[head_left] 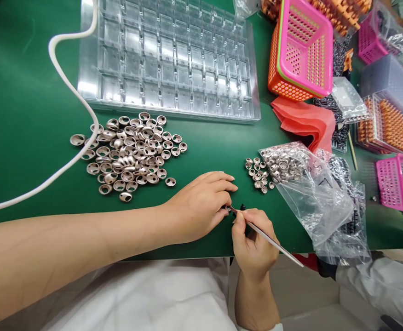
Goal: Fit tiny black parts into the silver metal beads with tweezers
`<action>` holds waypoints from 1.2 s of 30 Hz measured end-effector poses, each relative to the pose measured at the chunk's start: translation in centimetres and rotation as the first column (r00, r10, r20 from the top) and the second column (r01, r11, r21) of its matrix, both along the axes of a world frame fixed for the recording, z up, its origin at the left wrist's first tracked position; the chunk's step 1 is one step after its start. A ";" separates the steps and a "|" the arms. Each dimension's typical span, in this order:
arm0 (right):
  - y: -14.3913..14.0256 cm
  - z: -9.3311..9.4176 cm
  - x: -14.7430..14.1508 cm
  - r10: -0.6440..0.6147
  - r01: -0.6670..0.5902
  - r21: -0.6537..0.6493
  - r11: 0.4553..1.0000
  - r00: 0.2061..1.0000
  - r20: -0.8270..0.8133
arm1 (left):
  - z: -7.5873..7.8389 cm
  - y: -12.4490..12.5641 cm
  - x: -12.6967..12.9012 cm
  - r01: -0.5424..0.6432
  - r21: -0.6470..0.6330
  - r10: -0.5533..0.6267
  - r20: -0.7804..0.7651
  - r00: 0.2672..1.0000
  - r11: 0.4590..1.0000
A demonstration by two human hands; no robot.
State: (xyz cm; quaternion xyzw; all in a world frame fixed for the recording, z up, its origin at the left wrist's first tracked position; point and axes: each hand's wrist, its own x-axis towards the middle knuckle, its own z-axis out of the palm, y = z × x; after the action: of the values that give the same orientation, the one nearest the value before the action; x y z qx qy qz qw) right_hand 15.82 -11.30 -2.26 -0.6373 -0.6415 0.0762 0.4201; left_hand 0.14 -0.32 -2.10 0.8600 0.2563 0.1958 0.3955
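Left hand [201, 206] pinches a small metal part [228, 208] — likely light, rigid, slick, best held by its rim — while right hand [256, 241] grips a slim tool [267, 237] pen-fashion.

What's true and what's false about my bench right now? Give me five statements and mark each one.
1. The right hand holds a thin tool. True.

2. The left hand lies on the clear tray. False: it is over the green table, its fingers at a small part by the tool's tip.

3. A white cable runs across part of the large pile of metal pieces. True.

4. The folded sheet beside the stacked baskets is blue. False: it is coral red.

5. Some small metal parts lie loose beside the clear bag. True.
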 end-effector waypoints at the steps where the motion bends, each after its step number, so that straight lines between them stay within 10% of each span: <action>1: 0.1 0.1 0.0 -0.002 0.002 -0.004 1.000 1.000 0.004 | 0.0 0.0 0.0 -0.002 0.001 0.002 0.000 1.000 1.000; 36: 0.1 -0.2 0.1 -0.030 0.030 0.056 0.998 1.000 0.001 | -0.2 -0.1 0.0 -0.015 -0.001 0.015 0.039 0.999 1.000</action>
State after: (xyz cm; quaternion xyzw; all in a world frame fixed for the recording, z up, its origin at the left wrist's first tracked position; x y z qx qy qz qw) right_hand 15.94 -11.20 -2.48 -0.6347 -0.6343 0.0512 0.4384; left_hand 0.14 -0.46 -2.33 0.8539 0.2549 0.2155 0.3992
